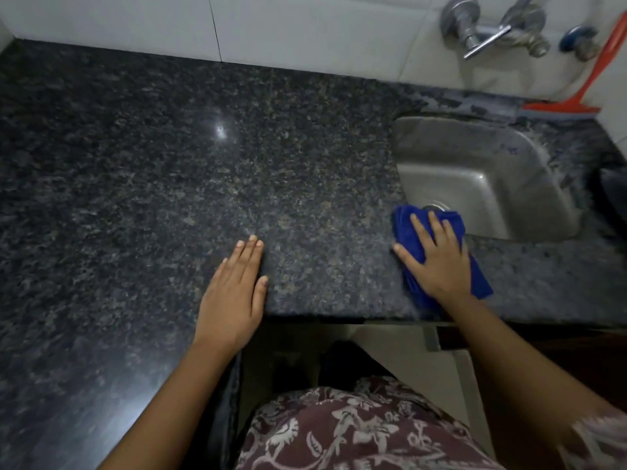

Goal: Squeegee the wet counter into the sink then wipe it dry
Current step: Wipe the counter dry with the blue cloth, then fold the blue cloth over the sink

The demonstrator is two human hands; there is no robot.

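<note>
Fingers (250,252) of the left hand (234,293) lie straight and close together, palm down, flat on the dark speckled granite counter (169,164) near its front edge, holding nothing; the bare forearm runs back and down toward the body. Further right, the right hand (437,262) presses palm down with its fingers spread narrowly over one folded blue microfibre cloth (407,228), pinning it to the counter at the near left corner of the sink, the cloth's far edge overhanging the rim. One rectangular stainless steel sink (475,171) is set into the counter on the right side, its drain partly hidden by the cloth. Behind it, one chrome wall tap (488,32) juts from the white tiled wall (305,28). Rightmost, one orange plastic squeegee (570,105) stands blade-down on the counter behind the sink, its handle leaning against the wall. Two hands are visible.
</note>
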